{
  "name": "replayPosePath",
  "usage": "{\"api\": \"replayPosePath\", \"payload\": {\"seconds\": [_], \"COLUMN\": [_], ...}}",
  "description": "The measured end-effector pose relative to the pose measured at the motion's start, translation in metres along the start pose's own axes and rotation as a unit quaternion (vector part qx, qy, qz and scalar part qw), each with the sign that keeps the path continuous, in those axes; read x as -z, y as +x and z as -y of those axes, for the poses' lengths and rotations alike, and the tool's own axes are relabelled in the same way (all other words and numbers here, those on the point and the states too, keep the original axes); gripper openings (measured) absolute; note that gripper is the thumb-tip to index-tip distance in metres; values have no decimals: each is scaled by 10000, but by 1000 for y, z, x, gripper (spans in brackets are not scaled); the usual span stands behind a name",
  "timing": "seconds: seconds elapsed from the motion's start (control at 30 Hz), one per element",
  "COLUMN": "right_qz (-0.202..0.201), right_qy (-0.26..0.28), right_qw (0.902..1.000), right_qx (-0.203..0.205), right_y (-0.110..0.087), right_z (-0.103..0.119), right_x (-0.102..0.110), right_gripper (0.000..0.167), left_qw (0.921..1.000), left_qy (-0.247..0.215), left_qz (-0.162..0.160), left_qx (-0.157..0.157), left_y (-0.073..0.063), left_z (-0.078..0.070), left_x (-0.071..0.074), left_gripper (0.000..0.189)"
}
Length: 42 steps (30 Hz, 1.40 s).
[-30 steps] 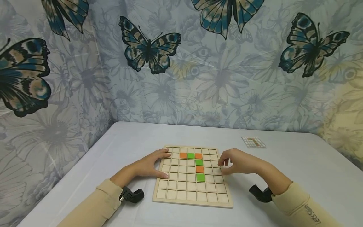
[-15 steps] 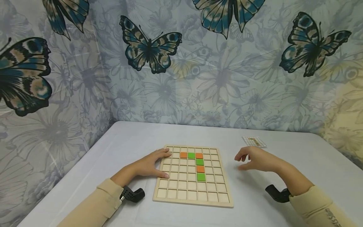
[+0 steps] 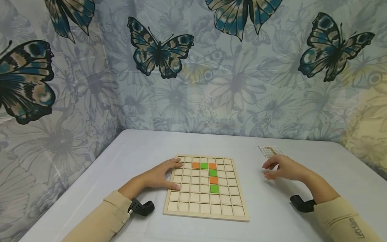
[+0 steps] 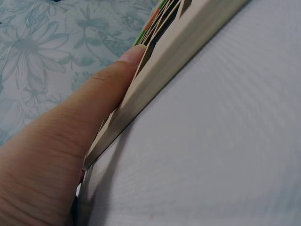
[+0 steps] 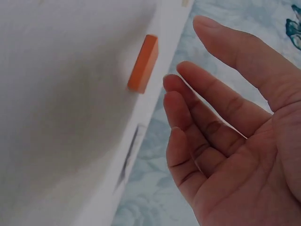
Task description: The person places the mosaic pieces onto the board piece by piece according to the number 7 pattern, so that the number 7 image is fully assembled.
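A wooden grid board (image 3: 189, 197) lies on the table, with orange and green square tiles in an upside-down L. My left hand (image 3: 157, 174) rests on its left side, thumb and fingers spread over the edge. In the left wrist view, the thumb (image 4: 108, 80) lies along the board's rim. To the right of the board, my right hand (image 3: 285, 169) hovers with fingers loosely bent and nothing between them. An orange tile (image 5: 143, 64) shows on the tabletop in the right wrist view, just off the fingertips; in the head view it is hidden by the hand.
A small card (image 3: 269, 151) printed with a grid lies flat beyond my right hand, partly covered by it in the head view. White cloth (image 3: 145, 144) covers the table, and a butterfly-print backdrop (image 3: 193, 101) rises behind its far edge.
My right hand has moved away from the board's right edge, rightward toward the card. The left hand and the tiles on the board stay as they were.
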State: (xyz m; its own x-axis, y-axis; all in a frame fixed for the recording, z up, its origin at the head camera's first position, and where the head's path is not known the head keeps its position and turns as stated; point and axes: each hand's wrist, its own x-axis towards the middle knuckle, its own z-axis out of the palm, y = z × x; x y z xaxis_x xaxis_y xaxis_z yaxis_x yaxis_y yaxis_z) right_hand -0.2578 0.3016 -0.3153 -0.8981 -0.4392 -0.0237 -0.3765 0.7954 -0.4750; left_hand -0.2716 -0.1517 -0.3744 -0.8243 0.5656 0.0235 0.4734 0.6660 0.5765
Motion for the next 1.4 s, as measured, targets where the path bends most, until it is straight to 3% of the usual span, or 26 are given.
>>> {"api": "replayPosePath", "payload": {"seconds": [0.6,1.1,1.4], "right_qz": [58,-63,-193], "right_qy": [187,-114,-160], "right_qw": [9996,9998,9989], "right_qx": [-182,-118,-385], "right_y": [-4,-5,-6], "right_z": [-30,-26,-21], "right_x": [-1,-3,-4], "right_gripper": [32,23,20], "left_qw": [10000,9999,9999], "left_qy": [-34,-26,-33], "left_qz": [-5,-28,-36], "left_qx": [-81,-106,-123], "left_y": [1,-2,-2], "left_z": [-1,-1,-4], "left_x": [0,0,1], "left_gripper": [86,87,87]}}
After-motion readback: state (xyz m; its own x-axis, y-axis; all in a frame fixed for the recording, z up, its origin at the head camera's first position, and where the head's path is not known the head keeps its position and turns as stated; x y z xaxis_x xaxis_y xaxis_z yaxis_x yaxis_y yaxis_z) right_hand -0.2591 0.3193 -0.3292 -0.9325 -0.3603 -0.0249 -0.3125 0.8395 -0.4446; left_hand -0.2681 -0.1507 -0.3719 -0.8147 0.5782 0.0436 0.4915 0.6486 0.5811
